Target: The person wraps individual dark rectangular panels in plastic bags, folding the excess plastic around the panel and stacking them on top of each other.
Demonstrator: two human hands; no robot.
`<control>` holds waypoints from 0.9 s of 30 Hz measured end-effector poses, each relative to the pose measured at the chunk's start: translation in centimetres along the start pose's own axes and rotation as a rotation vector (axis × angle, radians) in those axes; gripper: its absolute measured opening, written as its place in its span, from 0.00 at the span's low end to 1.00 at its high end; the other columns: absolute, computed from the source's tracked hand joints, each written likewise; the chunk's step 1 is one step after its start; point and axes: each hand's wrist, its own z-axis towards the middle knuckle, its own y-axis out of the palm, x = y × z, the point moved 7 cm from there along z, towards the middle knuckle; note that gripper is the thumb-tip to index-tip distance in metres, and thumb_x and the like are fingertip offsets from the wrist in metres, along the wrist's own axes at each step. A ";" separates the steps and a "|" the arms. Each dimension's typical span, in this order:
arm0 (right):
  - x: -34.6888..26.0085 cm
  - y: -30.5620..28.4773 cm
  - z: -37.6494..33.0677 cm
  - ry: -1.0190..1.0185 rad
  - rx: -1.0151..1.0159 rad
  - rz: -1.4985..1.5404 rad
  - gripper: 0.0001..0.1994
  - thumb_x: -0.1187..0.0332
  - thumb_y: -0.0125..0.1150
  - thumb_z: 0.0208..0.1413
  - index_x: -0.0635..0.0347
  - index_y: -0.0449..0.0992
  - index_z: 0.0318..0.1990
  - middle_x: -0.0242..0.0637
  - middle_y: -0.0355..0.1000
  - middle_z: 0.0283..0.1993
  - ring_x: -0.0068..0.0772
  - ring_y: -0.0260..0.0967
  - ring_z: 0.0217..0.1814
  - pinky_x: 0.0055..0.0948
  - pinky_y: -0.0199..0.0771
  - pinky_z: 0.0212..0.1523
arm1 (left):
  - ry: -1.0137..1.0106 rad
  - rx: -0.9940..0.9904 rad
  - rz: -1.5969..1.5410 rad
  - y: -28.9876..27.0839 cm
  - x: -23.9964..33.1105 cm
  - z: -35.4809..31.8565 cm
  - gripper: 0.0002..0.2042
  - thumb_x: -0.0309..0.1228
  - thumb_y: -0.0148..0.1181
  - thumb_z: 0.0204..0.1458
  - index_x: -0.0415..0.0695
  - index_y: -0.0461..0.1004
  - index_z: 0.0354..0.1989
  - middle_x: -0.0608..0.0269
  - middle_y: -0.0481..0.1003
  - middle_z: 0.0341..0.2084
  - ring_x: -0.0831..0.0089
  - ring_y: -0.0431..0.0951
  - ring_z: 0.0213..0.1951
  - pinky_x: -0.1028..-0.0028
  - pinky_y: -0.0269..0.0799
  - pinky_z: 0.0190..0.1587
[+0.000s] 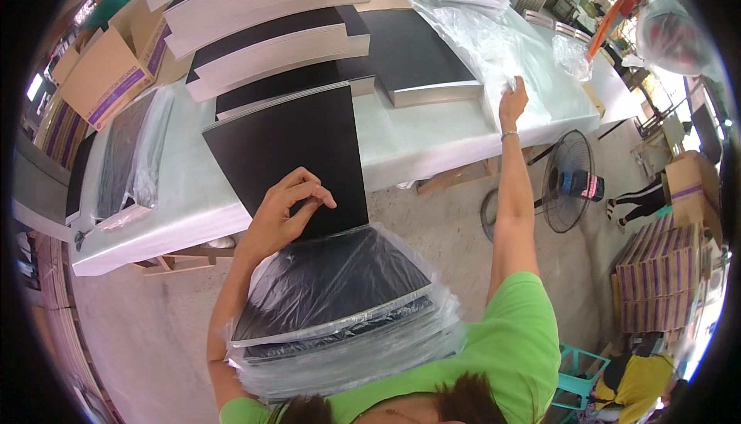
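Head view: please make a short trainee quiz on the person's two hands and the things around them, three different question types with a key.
1. Which hand is at the crumpled clear plastic film on the white-covered table?
2. True or false: the left hand is bare and shows in front of a flat black rectangular panel.
3. Where is the stack of black sheets wrapped in clear plastic?
A) behind the wire-caged fan
B) just in front of the person's bright green shirt
C) inside the open cardboard box

Key:
1. The right hand.
2. True.
3. B.
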 end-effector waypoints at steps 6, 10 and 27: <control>-16.1 -1.8 -9.5 -0.572 -0.610 0.190 0.22 0.76 0.47 0.46 0.62 0.67 0.53 0.49 0.70 0.48 0.48 0.65 0.51 0.36 0.60 0.56 | 0.142 0.254 0.056 0.0 3.7 2.7 0.17 0.22 0.58 0.44 0.42 0.69 0.46 0.59 0.68 0.42 0.67 0.67 0.49 0.68 0.60 0.54; -30.4 -8.7 -20.3 -0.460 -1.474 0.636 0.16 0.75 0.53 0.41 0.64 0.72 0.42 0.44 0.73 0.38 0.43 0.70 0.37 0.31 0.69 0.42 | 0.305 0.096 0.221 2.5 3.8 3.6 0.31 0.28 0.61 0.42 0.50 0.58 0.57 0.56 0.65 0.51 0.58 0.61 0.57 0.59 0.46 0.63; -32.5 -8.5 -22.5 -0.667 -0.929 0.625 0.34 0.62 0.68 0.37 0.53 0.62 0.56 0.40 0.57 0.58 0.41 0.51 0.62 0.43 0.48 0.60 | -0.039 0.140 0.087 -2.5 -2.5 -0.3 0.14 0.27 0.59 0.40 0.37 0.73 0.38 0.49 0.75 0.31 0.55 0.75 0.35 0.68 0.68 0.41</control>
